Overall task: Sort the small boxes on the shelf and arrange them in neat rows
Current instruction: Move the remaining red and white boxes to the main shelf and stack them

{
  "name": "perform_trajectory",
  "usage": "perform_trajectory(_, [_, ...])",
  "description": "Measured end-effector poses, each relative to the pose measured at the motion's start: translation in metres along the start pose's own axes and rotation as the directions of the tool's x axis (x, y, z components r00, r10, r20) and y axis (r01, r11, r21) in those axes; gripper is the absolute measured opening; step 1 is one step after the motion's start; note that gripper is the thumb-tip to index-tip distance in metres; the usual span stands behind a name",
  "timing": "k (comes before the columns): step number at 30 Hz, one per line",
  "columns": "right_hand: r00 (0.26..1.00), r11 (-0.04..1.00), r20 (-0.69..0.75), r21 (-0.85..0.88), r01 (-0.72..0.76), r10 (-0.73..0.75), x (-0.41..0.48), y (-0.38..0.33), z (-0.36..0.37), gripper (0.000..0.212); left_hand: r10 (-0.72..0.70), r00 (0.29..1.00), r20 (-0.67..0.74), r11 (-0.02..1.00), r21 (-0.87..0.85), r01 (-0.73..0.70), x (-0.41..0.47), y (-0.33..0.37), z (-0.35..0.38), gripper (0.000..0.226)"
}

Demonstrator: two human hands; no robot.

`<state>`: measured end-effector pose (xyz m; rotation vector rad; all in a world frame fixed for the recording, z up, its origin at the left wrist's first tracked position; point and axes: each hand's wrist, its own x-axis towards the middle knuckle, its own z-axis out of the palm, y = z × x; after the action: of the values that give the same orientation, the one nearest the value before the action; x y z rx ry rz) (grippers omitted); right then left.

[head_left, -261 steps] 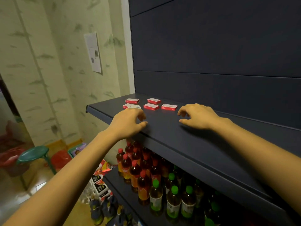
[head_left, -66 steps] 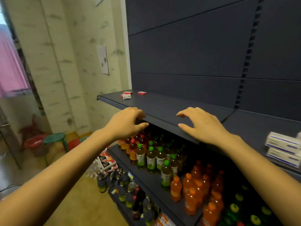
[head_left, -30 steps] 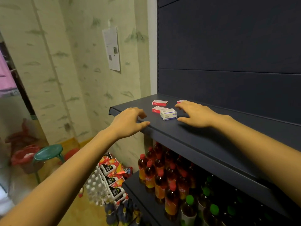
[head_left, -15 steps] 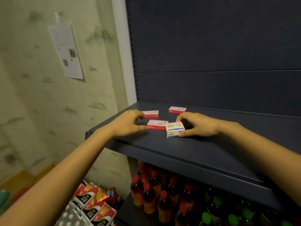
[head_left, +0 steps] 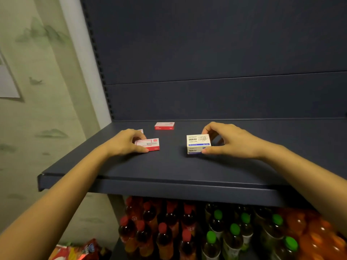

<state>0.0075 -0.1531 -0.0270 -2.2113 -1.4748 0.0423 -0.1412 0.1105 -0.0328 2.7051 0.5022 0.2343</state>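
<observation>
On the dark blue shelf (head_left: 169, 169), my right hand (head_left: 227, 139) pinches a white paper-clip box with blue print (head_left: 198, 144) between thumb and fingers; the box rests on the shelf. My left hand (head_left: 125, 142) grips the left end of a flat red-and-white box (head_left: 149, 145), also lying on the shelf. Another red box (head_left: 164, 125) lies further back, near the rear panel. A corner of a third red box (head_left: 140, 130) peeks out behind my left hand, mostly hidden.
The shelf's left end meets a white upright (head_left: 82, 72) and a patterned wall (head_left: 43, 109). Below the shelf stand rows of drink bottles with red caps (head_left: 161, 228), green caps (head_left: 234, 229) and orange bottles (head_left: 315, 239). Snack packets (head_left: 75, 250) lie lower left.
The view moved closer to the shelf's left end. My left hand closed on the near red box. My right hand with the white box shifted right, away from the red boxes.
</observation>
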Motion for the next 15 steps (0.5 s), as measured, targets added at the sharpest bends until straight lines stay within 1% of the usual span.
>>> perform_trajectory(3, [0.998,0.999,-0.054,0.007,-0.042,0.043,-0.017,0.01,-0.012,0.039,0.054,0.998,-0.045,0.998,-0.031,-0.056,0.005,0.019,0.003,0.039])
perform_trajectory(7, [0.99,0.996,-0.108,0.028,-0.085,0.088,-0.044,0.026,-0.032,0.038,0.154,0.98,-0.127,0.986,-0.036,-0.16,0.01,0.065,0.008,0.046])
perform_trajectory(11, [0.974,0.989,-0.179,0.071,-0.128,0.138,-0.085,0.042,-0.058,0.038,0.284,0.946,-0.156,0.955,-0.047,-0.294,0.012,0.124,0.02,0.04])
perform_trajectory(15, [0.948,0.979,-0.243,0.07,-0.194,0.205,-0.139,0.063,-0.088,0.038,0.382,0.908,-0.174,0.915,-0.063,-0.398,0.009,0.193,0.041,0.042])
